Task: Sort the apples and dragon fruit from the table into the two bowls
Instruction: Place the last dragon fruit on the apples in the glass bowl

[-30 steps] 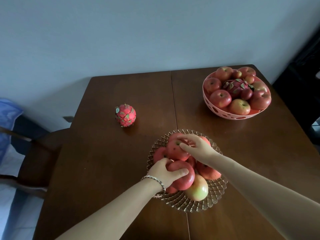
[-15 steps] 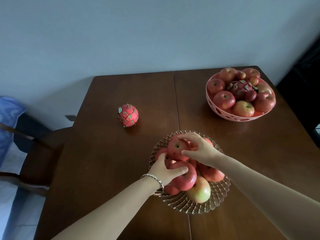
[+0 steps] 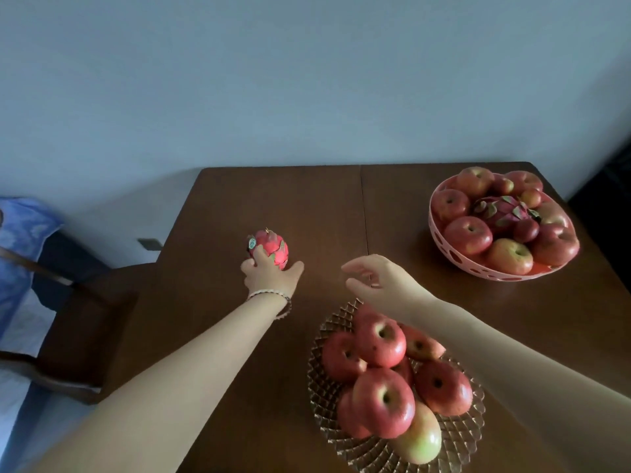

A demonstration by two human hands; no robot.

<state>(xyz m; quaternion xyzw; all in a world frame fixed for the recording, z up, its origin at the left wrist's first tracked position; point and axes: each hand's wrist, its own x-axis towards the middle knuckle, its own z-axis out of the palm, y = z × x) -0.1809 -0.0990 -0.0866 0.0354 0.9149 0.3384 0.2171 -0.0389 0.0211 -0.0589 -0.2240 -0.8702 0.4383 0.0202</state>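
A pink dragon fruit (image 3: 271,245) with a small round sticker stands on the brown table (image 3: 307,206). My left hand (image 3: 269,276) reaches it from the near side, fingers wrapping its lower part. My right hand (image 3: 379,281) hovers open above the table, just beyond the glass bowl (image 3: 457,438), holding nothing. The glass bowl holds several red apples (image 3: 380,339) and a greenish one. At the far right a pink bowl (image 3: 444,247) holds several apples around a second dragon fruit (image 3: 502,211).
A dark wooden chair (image 3: 85,322) stands at the table's left side, with blue patterned cloth (image 3: 20,247) behind it. A pale wall runs along the table's far edge. A dark object fills the far right edge of the view.
Both hands have left the apples in the glass bowl. My left hand moved away to the far left onto the dragon fruit. My right hand lifted away and opened.
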